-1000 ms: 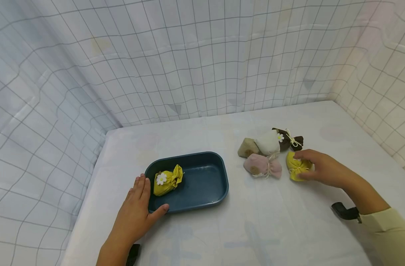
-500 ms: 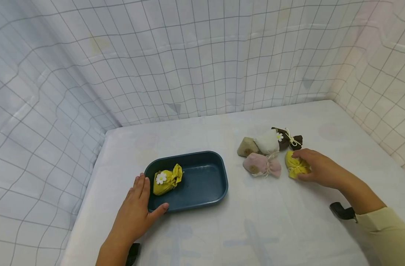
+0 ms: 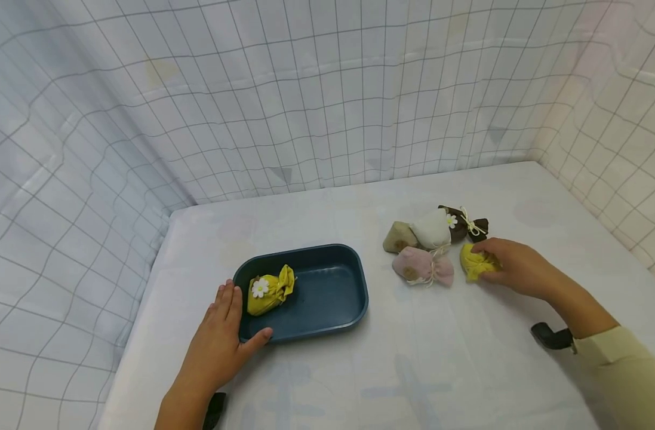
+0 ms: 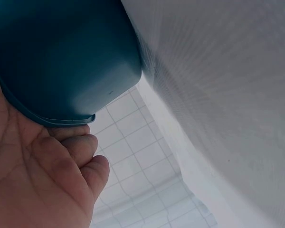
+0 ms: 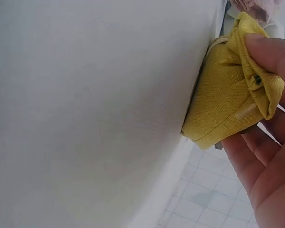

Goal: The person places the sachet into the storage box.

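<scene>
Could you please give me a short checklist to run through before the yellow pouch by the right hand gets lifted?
1. Right hand pinches the yellow cloth pouch: ok.
2. Pouch off the white tablecloth: not ok, it lies on it.
3. Left hand touches the near left corner of the dark blue plastic tray: ok.
4. Free floor in the tray beside the yellow pouch with a white flower: ok.
5. Pink pouch apart from the held one: ok.
6. Grip firmness: cannot tell.

Pretty plain setup: a white cloth-covered table with faint pastel prints, boxed in on three sides by a white curtain with a thin grey grid pattern, creased and wavy. Soft, even light everywhere.
</scene>
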Available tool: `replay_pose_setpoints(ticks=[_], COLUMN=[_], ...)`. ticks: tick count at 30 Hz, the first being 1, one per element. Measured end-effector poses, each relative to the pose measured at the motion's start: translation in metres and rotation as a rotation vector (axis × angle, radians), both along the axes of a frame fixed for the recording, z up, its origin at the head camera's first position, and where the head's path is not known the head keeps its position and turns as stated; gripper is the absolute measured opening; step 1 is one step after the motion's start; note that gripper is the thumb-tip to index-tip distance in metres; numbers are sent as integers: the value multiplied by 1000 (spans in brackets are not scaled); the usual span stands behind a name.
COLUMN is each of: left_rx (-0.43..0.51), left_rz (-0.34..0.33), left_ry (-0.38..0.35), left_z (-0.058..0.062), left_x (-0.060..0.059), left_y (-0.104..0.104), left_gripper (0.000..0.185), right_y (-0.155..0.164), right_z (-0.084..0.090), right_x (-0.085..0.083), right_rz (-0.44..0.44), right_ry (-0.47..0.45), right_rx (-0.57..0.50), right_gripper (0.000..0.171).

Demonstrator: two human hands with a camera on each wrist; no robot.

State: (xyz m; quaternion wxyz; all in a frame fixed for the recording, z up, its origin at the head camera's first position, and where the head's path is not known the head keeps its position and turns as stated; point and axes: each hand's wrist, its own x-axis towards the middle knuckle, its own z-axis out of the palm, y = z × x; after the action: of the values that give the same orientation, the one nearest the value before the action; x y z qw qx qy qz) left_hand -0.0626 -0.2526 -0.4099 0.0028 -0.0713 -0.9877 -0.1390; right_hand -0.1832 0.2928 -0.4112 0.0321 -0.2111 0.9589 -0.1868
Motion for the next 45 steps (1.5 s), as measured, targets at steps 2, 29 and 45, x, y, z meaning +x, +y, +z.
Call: replay_pose_setpoints(ticks=[2, 29, 45], left_rx=[0, 14, 16], left_rz=[1, -3, -6], left_ry=[0, 11, 17], left_z=[0, -4, -2], left_x=[0, 0, 0], left_y=[0, -1, -1], left_gripper=[108, 108, 107], right_y=[1, -12, -22], right_z=[0, 29, 58], right_x=[-1, -10, -14], right_rz=[-8, 103, 126], right_ry=[-5, 127, 106], right_rx=[-31, -142, -162], right_gripper=[47, 35, 35])
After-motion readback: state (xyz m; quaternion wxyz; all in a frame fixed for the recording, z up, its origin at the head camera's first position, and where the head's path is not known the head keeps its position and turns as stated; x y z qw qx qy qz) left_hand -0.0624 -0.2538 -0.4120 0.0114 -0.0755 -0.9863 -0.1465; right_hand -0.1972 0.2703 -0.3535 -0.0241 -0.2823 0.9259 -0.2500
